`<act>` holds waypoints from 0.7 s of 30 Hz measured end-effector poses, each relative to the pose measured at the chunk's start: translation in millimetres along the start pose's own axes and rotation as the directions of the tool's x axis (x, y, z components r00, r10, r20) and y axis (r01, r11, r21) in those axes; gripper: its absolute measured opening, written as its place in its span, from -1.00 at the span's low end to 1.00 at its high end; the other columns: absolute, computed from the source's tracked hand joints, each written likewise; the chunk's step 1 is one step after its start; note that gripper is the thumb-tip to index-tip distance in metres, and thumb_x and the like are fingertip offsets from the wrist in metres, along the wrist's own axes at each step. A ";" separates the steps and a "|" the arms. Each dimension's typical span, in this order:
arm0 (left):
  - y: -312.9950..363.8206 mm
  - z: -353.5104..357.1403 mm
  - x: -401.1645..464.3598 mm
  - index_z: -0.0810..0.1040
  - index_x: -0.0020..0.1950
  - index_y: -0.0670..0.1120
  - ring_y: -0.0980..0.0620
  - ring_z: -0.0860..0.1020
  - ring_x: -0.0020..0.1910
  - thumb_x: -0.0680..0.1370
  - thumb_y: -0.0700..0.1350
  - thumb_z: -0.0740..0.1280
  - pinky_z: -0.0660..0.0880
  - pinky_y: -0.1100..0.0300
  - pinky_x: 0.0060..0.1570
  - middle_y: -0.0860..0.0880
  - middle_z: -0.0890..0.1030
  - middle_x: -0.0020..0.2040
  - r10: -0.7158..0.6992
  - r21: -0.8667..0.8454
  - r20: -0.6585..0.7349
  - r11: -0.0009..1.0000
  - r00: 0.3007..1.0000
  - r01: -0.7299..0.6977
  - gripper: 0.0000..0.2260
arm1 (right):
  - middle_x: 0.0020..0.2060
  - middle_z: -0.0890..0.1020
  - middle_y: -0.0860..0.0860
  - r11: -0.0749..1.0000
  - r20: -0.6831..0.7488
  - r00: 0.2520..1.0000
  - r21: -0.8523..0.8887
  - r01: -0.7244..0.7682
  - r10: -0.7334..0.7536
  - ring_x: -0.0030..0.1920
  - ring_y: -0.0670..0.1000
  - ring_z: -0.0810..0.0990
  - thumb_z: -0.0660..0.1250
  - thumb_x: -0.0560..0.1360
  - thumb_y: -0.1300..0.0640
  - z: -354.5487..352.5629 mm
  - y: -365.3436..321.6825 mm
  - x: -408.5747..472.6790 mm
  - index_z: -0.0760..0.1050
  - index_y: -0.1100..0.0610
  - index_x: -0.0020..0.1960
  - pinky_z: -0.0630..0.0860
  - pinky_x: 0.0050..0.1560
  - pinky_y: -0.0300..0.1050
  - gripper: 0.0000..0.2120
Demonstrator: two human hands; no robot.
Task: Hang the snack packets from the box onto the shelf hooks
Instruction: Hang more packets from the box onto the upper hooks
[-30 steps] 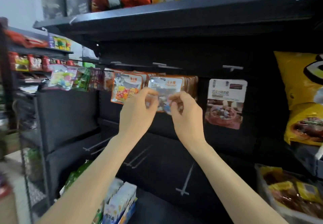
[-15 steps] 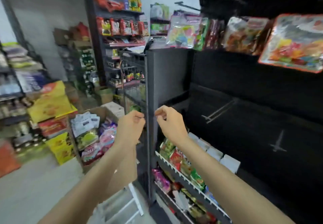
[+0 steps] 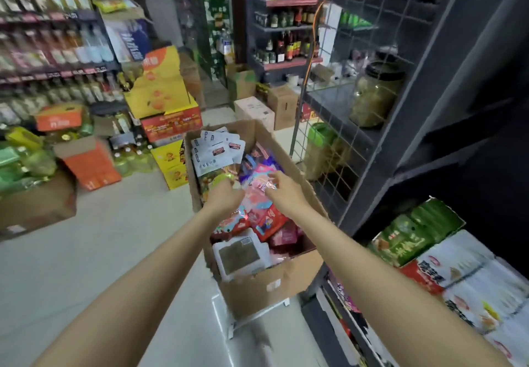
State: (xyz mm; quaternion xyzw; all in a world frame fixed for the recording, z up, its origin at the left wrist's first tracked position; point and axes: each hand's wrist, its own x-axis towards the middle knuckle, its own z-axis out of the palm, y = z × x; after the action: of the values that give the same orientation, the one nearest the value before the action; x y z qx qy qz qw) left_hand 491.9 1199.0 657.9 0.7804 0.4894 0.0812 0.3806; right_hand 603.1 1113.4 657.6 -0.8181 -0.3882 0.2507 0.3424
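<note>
Pink snack packet (image 3: 259, 192) in box (image 3: 274, 283), just under right hand (image 3: 283, 192) fingers (image 3: 272, 179).

Pale tiled floor (image 3: 86, 252). White stool (image 3: 252, 318), beneath the hands, carries the open cardboard box (image 3: 257, 286) of snack packets (image 3: 257, 212). Left of the hands: plain brown carton (image 3: 37, 203), orange carton (image 3: 91, 163), stacked yellow cartons (image 3: 166, 103). Beyond the hands: small cartons (image 3: 269, 106). Right of the hands: dark wire-sided shelf unit (image 3: 372, 126) holding a jar (image 3: 375, 94).
</note>
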 end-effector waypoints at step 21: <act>-54.4 17.5 190.7 0.05 0.46 -0.27 -0.32 0.34 0.30 0.47 -0.03 0.41 0.34 -0.08 0.29 -0.35 0.23 0.36 -0.479 -0.093 -0.037 0.876 0.877 0.474 -0.25 | 0.09 0.60 0.17 0.925 0.104 0.976 0.314 -0.215 0.192 0.08 0.14 0.58 0.44 0.43 0.23 107.4 15.9 200.5 0.40 0.19 0.16 0.50 0.11 0.01 -0.64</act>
State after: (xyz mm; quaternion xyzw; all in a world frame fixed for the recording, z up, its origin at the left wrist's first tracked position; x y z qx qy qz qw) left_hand 559.3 1360.0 562.1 0.6171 0.6737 0.0276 0.4056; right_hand 652.8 1307.1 547.9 -0.7772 -0.2665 0.3741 0.4300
